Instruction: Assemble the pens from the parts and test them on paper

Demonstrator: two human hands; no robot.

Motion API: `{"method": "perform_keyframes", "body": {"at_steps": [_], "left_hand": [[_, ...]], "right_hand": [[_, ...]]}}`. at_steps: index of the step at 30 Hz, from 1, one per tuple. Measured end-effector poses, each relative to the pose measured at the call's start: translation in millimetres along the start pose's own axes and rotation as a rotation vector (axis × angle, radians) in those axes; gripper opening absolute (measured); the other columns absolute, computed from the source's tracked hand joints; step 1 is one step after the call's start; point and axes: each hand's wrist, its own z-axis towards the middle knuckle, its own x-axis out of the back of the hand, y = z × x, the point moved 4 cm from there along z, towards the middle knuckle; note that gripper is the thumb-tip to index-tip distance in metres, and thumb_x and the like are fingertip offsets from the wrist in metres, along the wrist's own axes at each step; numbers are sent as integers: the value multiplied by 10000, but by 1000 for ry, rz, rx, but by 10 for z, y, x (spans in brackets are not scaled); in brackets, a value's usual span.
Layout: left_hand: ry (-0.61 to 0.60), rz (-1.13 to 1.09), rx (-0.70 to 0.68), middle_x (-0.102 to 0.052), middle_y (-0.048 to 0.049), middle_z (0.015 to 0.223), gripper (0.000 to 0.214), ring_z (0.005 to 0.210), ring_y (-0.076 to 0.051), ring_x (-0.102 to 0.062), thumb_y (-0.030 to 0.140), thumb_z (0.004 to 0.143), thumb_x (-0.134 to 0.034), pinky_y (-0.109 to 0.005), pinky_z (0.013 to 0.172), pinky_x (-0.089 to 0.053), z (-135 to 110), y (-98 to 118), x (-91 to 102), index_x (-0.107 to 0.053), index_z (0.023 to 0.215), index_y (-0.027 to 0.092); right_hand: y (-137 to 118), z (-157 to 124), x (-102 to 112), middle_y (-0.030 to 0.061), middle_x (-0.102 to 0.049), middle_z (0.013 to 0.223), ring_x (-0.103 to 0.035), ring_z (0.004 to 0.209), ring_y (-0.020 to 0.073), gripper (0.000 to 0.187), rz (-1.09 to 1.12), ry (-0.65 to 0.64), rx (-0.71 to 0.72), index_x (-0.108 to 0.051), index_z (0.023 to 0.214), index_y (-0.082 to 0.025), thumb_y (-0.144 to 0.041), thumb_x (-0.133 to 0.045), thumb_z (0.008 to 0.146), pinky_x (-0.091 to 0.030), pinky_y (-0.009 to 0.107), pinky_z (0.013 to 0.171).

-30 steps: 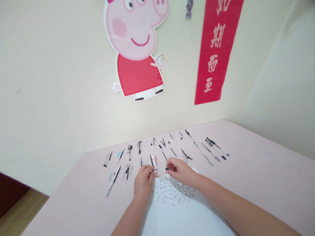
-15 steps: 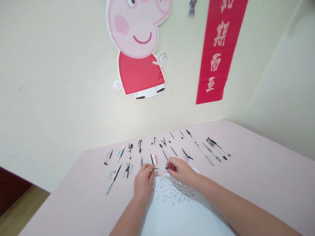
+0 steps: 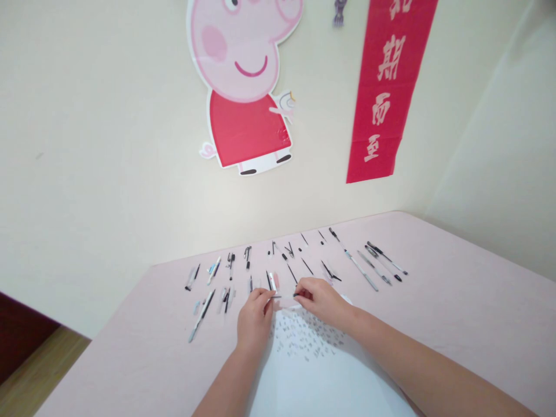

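My left hand (image 3: pixel 255 313) is closed in a pinch on a thin dark pen refill (image 3: pixel 275 297), whose end points right. Across a small gap, my right hand (image 3: pixel 320 300) pinches a small black pen part (image 3: pixel 296 295); the fingers mostly cover it, so its exact kind is unclear. Just beyond the hands lie a white-and-pink pen piece (image 3: pixel 273 281) and a slim black refill (image 3: pixel 292 273). A dark pen part (image 3: pixel 251 283) is near my left fingers. Below both hands spreads a white surface (image 3: pixel 317 382) with small grey marks.
Taken-apart pens lie in rows on the pale pink tabletop (image 3: pixel 143 324). At left is a long pen (image 3: pixel 201 315); at right are several pens (image 3: pixel 386 258) and a long grey-white one (image 3: pixel 361 270). The wall (image 3: pixel 108 145) rises behind the far edge.
Both hands stay almost in place. The black part in my right fingers shows less than before, and the refill in my left hand has hardly shifted.
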Motion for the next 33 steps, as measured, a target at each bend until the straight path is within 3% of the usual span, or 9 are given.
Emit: {"method": "perform_keyframes", "body": {"at_steps": [33], "left_hand": [[40,73,-35,-626,-14,911,254,776,-143,-617,158,831,-447,-254,699,-480,-15,53,43,-661,946,230]], "right_hand": [[-45,-9,26,4,-600,594,-547,601,126,151,4,-37,-13,-619,707,-158,-204,-530,820,-364,218,594]]}}
